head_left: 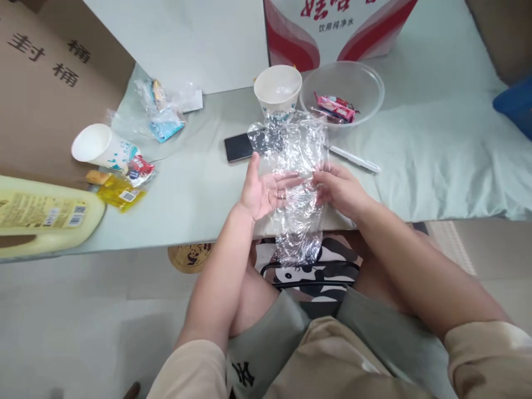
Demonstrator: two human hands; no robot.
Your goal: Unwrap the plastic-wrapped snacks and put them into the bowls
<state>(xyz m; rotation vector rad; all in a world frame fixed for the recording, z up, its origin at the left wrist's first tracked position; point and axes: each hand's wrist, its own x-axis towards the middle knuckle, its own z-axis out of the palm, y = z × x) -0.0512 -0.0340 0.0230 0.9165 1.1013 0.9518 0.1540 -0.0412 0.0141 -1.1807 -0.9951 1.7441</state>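
On my left, a yellow bottle [54,213] was on the table [195,205] near a paper cup [100,145]. My left hand [266,191] was spread wide, its fingers against a clear plastic film [301,202]; I could not tell whether they were inside or behind it. The film hung past the table's front edge. My right hand [338,188] pinched its side narrowly, a clear bowl [369,97] and white pen [355,159] beyond.

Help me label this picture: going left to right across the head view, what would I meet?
Pale yellow jug, left paper cup, blue packet, black phone, clear plastic wrap, slim white stick, blue object at the right edge.
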